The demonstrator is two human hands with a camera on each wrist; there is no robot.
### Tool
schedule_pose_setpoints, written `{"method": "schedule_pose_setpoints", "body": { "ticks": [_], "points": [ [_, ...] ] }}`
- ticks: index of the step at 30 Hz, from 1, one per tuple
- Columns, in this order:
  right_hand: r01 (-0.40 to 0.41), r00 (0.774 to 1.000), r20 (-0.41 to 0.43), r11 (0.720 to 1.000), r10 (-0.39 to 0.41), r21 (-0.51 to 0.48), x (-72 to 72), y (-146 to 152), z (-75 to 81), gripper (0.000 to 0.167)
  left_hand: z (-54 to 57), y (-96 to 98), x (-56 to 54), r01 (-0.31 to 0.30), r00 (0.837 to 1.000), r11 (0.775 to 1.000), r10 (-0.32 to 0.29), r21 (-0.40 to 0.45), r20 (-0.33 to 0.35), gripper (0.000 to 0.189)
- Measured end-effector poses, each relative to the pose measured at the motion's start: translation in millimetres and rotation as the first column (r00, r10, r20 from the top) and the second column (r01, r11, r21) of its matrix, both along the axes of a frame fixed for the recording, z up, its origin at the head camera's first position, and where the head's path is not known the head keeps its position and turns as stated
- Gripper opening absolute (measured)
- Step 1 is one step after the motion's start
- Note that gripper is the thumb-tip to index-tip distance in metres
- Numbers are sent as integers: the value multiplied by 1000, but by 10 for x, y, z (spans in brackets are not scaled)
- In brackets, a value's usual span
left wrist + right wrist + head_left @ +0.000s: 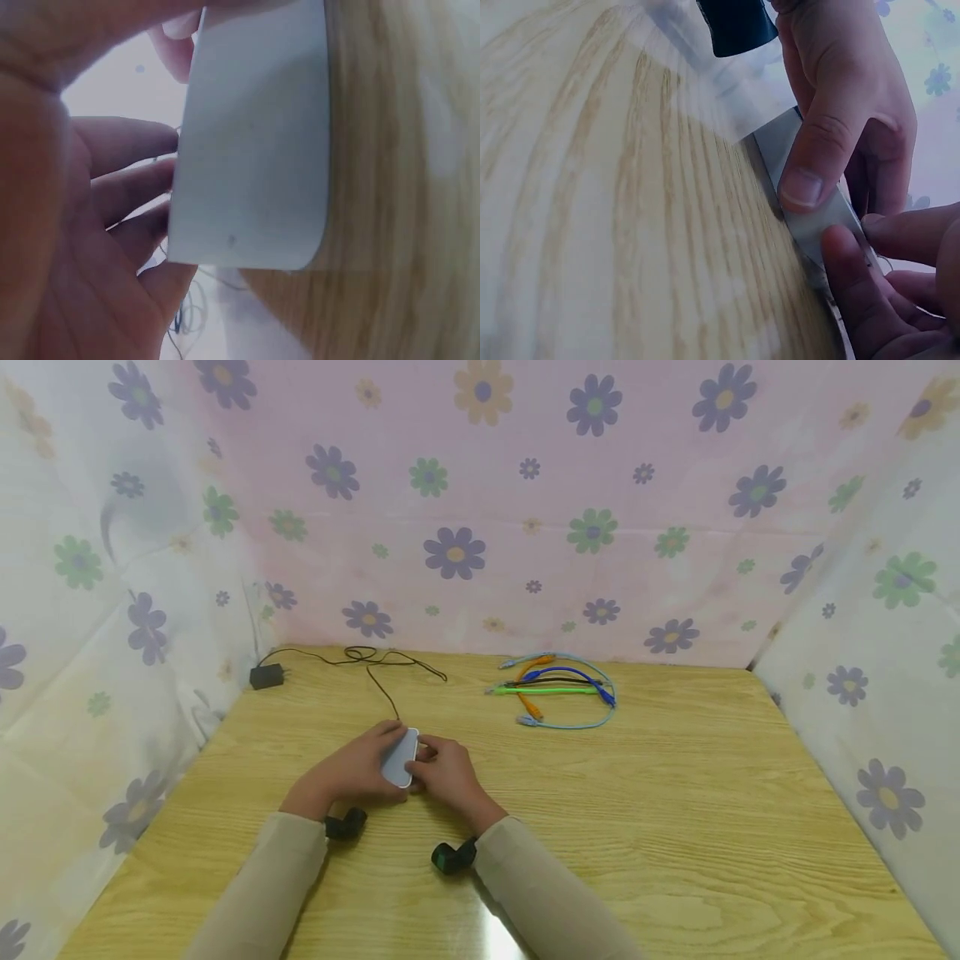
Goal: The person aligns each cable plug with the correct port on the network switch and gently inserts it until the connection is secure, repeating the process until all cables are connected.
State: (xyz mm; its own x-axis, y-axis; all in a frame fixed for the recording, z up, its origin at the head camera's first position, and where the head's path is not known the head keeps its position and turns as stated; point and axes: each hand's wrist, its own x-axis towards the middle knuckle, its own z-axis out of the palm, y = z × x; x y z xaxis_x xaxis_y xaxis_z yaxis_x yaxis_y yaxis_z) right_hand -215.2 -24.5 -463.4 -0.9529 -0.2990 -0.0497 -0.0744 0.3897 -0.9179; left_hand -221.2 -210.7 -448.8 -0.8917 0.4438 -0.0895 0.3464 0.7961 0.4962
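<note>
A small flat white box [400, 760] with rounded corners is held between both hands over the left-middle of the table. My left hand [352, 768] grips it from the left, with the thumb at the near end and the fingers round the far side. From the right, my right hand [450, 777] pinches its right edge between thumb and fingers. One broad face of the box [251, 150] fills the middle of the left wrist view. In the right wrist view, the left thumb [806, 187] presses on the box beside the right fingertips. A thin black cord [384, 692] runs down behind the left hand, where its end is hidden.
A black power adapter [267, 677] lies at the back left, with its cord looped along the rear of the table. Right of the cord lie several short network cables, including a light blue one [577, 727] and a green one [558, 691]. Flowered cloth [480, 602] encloses the table.
</note>
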Motion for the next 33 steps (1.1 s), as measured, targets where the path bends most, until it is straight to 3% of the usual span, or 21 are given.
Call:
{"method": "schedule_pose_setpoints", "body": {
  "ticks": [7, 13, 21, 33],
  "points": [
    [-3, 999, 47, 999, 5, -49, -39, -26, -47, 52, -55, -103, -42, -19, 999, 998, 18, 52, 34, 107],
    [-65, 994, 78, 995, 71, -79, -94, 50, -53, 49, -105, -136, -41, -26, 999, 991, 21, 130, 39, 105],
    [-152, 987, -28, 981, 156, 119, -167, 261, 66, 25, -164, -142, -17, -48, 998, 983, 39, 176, 53, 102],
    [-162, 953, -181, 916, 241, 366, -377, 525, 192, 25, -190, -160, 5, -63, 996, 977, 47, 203, 81, 106]
  ]
}}
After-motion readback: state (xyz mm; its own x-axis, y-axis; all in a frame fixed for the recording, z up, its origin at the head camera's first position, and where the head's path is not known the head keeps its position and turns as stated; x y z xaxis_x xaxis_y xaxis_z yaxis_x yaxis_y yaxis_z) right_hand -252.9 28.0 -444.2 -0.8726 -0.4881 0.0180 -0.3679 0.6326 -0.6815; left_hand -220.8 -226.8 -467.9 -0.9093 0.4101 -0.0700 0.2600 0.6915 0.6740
